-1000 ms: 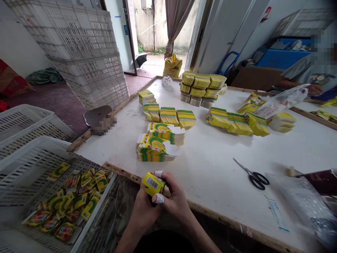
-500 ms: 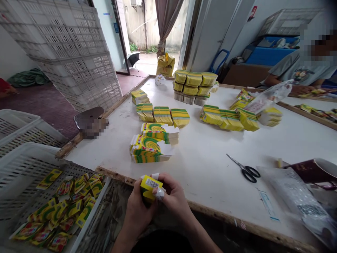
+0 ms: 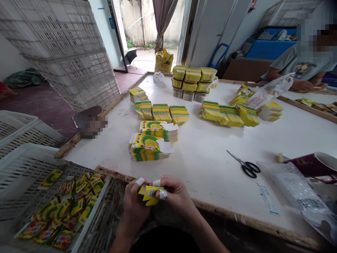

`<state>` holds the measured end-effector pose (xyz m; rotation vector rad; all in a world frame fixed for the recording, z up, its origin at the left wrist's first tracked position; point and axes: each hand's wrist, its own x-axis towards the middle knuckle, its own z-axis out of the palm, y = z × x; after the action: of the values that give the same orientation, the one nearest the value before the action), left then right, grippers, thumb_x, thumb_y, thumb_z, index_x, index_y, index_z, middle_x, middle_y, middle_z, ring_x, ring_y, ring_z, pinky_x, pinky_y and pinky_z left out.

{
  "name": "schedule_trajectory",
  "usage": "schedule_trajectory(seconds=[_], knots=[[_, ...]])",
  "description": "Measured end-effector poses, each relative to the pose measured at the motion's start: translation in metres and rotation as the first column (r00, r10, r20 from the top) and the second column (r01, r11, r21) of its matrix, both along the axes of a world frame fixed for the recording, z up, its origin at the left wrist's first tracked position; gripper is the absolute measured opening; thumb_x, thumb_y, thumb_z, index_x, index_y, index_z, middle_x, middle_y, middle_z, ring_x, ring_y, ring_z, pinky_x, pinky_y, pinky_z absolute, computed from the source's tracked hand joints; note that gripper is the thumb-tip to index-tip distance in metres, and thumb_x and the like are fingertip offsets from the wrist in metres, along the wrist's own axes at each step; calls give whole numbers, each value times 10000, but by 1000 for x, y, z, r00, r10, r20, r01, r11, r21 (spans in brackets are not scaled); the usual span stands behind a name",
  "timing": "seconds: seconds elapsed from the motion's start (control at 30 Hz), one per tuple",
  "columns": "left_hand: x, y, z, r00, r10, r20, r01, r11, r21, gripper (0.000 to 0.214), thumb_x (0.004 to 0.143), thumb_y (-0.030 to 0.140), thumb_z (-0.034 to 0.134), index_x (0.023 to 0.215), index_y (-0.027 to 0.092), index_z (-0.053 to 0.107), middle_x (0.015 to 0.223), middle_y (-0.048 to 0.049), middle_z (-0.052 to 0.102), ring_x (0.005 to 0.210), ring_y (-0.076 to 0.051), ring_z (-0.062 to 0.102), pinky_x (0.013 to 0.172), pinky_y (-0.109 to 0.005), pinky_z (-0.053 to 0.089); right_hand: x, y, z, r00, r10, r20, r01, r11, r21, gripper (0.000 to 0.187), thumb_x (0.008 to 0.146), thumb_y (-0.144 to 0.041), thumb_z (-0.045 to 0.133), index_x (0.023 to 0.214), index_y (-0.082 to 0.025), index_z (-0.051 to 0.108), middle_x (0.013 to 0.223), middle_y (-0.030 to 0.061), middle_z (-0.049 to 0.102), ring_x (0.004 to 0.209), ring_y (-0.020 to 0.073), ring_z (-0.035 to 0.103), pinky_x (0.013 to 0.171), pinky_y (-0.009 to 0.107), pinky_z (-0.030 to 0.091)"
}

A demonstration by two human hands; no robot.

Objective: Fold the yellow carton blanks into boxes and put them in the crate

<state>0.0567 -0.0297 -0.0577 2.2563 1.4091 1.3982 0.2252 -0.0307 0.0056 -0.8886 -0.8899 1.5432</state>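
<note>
The left hand point(image 3: 134, 207) and right hand point(image 3: 176, 200) pinch a small yellow box point(image 3: 150, 194) between them, low before the table point(image 3: 210, 168) edge; the right presses its top with taped fingertips point(image 3: 163, 194), probably to keep the thin card in shape, though the flap is hard to see; flat cartons point(image 3: 147, 147) lie stacked within reach; scissors point(image 3: 244, 166) lie at the right; a crate point(image 3: 31, 161) of packets point(image 3: 65, 207) stands left; another person point(image 3: 289, 61) sits across, near the open door point(image 3: 142, 31).

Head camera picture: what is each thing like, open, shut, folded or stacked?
yellow box: gripped between both hands.
left hand: shut on the yellow box.
right hand: shut on the yellow box.
scissors: shut, lying on the table.
flat cartons: flat, stacked.
crate: holds loose packets.
</note>
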Motion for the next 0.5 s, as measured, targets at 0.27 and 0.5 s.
schedule_trajectory(seconds=[0.27,0.5], knots=[[0,2,17,985,-110,-134,131,978,159,550,744,123,726,1226,113,460,1008,-126,609,910,-246,567,794,-408,485,2,4,-6,972,11,-235,-68,970,-235,257,498,-336,924,566,-158,752,542,-13,626,530,90,542,535,202,446],[-1,5,22,969,-120,-217,144,985,97,487,807,171,665,1239,140,441,1009,-120,605,907,-240,564,789,-392,497,8,3,2,994,80,-68,-91,982,-164,244,598,-315,887,688,-164,718,657,-14,658,604,99,546,591,210,439]])
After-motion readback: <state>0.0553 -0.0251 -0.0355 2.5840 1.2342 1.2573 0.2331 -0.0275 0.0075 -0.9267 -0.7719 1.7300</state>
